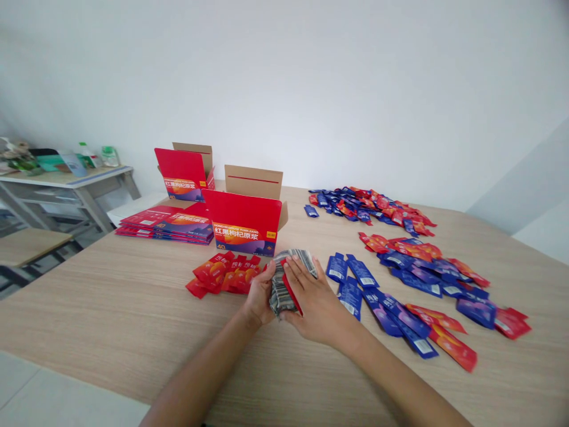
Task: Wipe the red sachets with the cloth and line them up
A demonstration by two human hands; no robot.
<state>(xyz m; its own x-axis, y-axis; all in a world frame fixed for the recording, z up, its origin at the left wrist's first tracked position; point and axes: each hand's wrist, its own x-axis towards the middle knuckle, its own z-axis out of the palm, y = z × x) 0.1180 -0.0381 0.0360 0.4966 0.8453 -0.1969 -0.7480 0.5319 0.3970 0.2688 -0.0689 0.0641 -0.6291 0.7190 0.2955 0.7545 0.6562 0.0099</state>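
My left hand (258, 296) is closed around a grey-and-black striped cloth (279, 289), which is bunched up above the table. Against that cloth my right hand (313, 299) presses a red pouch (291, 292), mostly covered by the fingers. Just left of my hands, several red pouches (213, 273) lie in an overlapping row. To the right, several blue pouches (351, 295) lie face down, some with barcode labels showing. Behind the hands stands an open red carton (246, 222) with its flaps up.
A second open carton (182, 172) stands farther back, beside a stack of flattened cartons (164, 224). Mixed red and blue pouches (427, 267) spread over the table's right side, with a larger heap (368, 204) near the wall. A small desk (75, 178) holds bottles at far left.
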